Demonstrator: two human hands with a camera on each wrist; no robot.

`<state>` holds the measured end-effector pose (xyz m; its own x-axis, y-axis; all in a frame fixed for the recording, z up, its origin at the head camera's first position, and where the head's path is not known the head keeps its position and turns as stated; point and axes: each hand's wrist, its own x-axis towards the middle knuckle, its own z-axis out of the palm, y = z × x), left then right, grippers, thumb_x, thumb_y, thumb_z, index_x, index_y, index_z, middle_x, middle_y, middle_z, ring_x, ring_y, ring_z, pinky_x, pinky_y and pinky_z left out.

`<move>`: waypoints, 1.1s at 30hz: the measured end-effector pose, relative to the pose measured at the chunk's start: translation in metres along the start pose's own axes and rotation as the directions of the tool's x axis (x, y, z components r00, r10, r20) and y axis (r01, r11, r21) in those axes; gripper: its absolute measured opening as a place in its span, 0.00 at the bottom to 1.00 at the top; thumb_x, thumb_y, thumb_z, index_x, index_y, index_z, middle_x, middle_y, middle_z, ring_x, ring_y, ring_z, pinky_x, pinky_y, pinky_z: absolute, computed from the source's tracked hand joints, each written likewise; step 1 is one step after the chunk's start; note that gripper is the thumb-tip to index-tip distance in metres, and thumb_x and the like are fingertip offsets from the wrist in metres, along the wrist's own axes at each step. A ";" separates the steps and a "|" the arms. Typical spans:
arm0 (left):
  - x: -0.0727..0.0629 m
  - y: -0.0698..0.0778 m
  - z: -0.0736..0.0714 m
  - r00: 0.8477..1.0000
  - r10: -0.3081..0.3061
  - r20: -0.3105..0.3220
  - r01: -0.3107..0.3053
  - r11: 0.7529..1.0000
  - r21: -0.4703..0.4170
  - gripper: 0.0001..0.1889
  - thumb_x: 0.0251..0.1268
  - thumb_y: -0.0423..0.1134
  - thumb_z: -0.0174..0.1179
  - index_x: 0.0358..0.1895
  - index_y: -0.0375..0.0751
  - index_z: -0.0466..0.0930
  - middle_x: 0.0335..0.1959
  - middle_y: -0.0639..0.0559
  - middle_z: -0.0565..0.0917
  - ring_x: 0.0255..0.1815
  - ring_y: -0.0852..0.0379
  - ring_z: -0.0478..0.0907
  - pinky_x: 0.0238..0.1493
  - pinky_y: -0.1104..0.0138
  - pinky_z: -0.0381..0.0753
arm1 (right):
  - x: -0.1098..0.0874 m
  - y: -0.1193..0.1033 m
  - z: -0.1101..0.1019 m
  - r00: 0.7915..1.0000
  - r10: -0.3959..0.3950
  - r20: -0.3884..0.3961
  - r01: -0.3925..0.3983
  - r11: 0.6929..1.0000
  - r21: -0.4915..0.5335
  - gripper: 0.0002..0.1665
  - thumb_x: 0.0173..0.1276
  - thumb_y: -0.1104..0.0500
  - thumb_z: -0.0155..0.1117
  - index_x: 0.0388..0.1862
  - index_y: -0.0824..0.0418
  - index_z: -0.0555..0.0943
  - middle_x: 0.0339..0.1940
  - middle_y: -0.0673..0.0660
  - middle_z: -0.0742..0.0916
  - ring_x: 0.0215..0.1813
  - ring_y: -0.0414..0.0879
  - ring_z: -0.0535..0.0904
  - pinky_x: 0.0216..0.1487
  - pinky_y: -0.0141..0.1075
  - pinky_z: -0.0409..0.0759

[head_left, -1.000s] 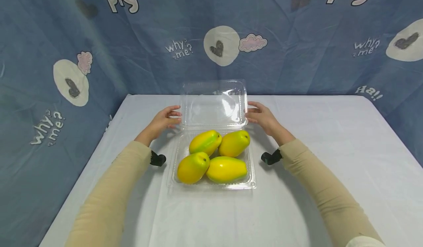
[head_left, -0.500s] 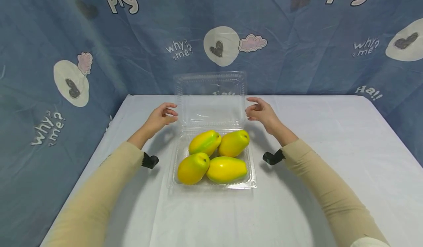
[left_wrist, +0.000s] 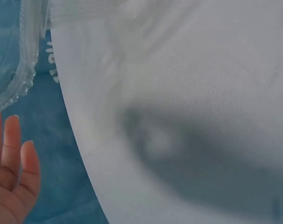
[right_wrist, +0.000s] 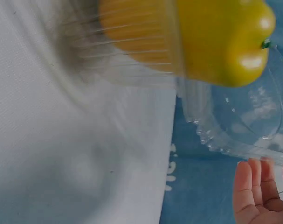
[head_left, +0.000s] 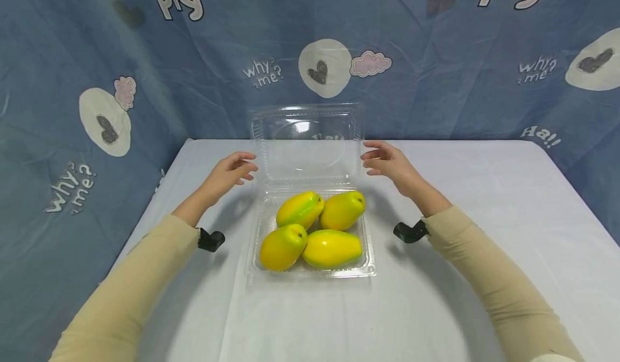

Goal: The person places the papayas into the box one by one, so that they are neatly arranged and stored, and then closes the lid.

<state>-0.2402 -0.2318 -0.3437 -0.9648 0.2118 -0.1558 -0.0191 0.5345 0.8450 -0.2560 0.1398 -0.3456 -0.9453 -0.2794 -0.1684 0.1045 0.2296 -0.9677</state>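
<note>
A clear plastic clamshell box (head_left: 370, 268) stands on the table with its lid (head_left: 310, 163) raised at the back. Several yellow-green papayas lie in the base, among them one at the front left (head_left: 283, 247) and one at the front right (head_left: 332, 249). My left hand (head_left: 229, 174) is held just off the lid's left edge, fingers relaxed and nothing in them. On the other side, my right hand (head_left: 389, 164) has its fingertips right at the lid's right edge. In the right wrist view its fingers (right_wrist: 244, 184) are extended close below the lid's rim.
White cloth covers the table (head_left: 300, 319). A blue printed curtain (head_left: 436, 82) hangs close behind its back edge and along the left side. Dark wrist cameras, left (head_left: 211, 240) and right (head_left: 410, 232), project inward from the sleeves.
The lid has tilted further upright, its top edge moving up and slightly left. My left hand has drawn away to the left, and my right hand has shifted slightly right and up.
</note>
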 end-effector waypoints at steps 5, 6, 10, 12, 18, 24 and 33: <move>-0.008 0.003 -0.002 1.000 -0.005 0.008 0.005 1.000 0.019 0.27 0.71 0.50 0.43 0.66 0.39 0.58 0.59 0.36 0.71 0.55 0.42 0.71 0.54 0.52 0.69 | -0.011 -0.007 -0.002 0.999 -0.017 0.042 0.017 1.000 -0.018 0.31 0.69 0.61 0.52 0.70 0.59 0.58 0.61 0.65 0.71 0.61 0.56 0.68 0.60 0.46 0.69; -0.009 0.004 -0.002 1.000 -0.006 0.010 0.005 1.000 0.025 0.28 0.70 0.52 0.43 0.67 0.39 0.58 0.59 0.37 0.70 0.55 0.42 0.70 0.55 0.52 0.69 | -0.013 -0.009 -0.002 0.999 -0.022 0.048 0.023 0.999 -0.022 0.31 0.69 0.61 0.51 0.70 0.60 0.58 0.62 0.65 0.70 0.61 0.57 0.68 0.60 0.47 0.68; -0.016 0.006 -0.004 1.000 0.003 0.013 -0.004 0.999 0.038 0.29 0.69 0.55 0.42 0.66 0.40 0.60 0.61 0.39 0.70 0.56 0.43 0.70 0.54 0.53 0.69 | -0.020 -0.013 -0.003 0.998 -0.040 0.054 0.042 0.999 -0.032 0.31 0.70 0.58 0.51 0.69 0.60 0.58 0.64 0.64 0.70 0.61 0.56 0.68 0.60 0.47 0.68; -0.019 0.007 -0.005 1.000 0.012 0.018 -0.012 0.999 0.043 0.30 0.69 0.56 0.41 0.66 0.39 0.60 0.60 0.38 0.70 0.56 0.42 0.70 0.53 0.55 0.69 | -0.023 -0.014 -0.003 0.997 -0.054 0.055 0.055 0.998 -0.030 0.31 0.70 0.55 0.51 0.69 0.60 0.58 0.64 0.63 0.69 0.61 0.55 0.68 0.61 0.47 0.68; -0.029 0.009 -0.008 0.999 0.010 0.049 -0.012 1.000 0.023 0.31 0.70 0.58 0.37 0.66 0.40 0.61 0.60 0.37 0.71 0.56 0.42 0.72 0.53 0.55 0.70 | -0.035 -0.015 -0.004 0.994 -0.084 0.069 0.084 0.996 -0.002 0.30 0.71 0.52 0.49 0.68 0.61 0.58 0.64 0.63 0.69 0.61 0.54 0.68 0.60 0.40 0.70; -0.036 0.013 -0.009 0.997 0.000 0.076 -0.002 1.000 0.023 0.32 0.70 0.59 0.35 0.67 0.40 0.60 0.61 0.37 0.70 0.56 0.41 0.71 0.55 0.51 0.69 | -0.041 -0.013 -0.004 0.992 -0.098 0.074 0.099 0.995 -0.003 0.29 0.72 0.51 0.47 0.67 0.63 0.59 0.64 0.63 0.69 0.62 0.55 0.67 0.60 0.40 0.70; -0.042 0.015 -0.008 0.997 -0.001 0.081 -0.001 1.000 0.020 0.36 0.68 0.63 0.30 0.67 0.38 0.60 0.61 0.35 0.69 0.56 0.39 0.71 0.56 0.49 0.68 | -0.047 -0.010 0.001 0.994 -0.106 0.027 0.106 0.994 -0.013 0.28 0.72 0.50 0.46 0.65 0.64 0.61 0.61 0.65 0.71 0.60 0.57 0.68 0.55 0.36 0.72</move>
<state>-0.2021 -0.2390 -0.3200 -0.9403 0.2770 -0.1976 -0.0133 0.5503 0.8348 -0.2124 0.1496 -0.3284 -0.9424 -0.3270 -0.0701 -0.0005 0.2109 -0.9775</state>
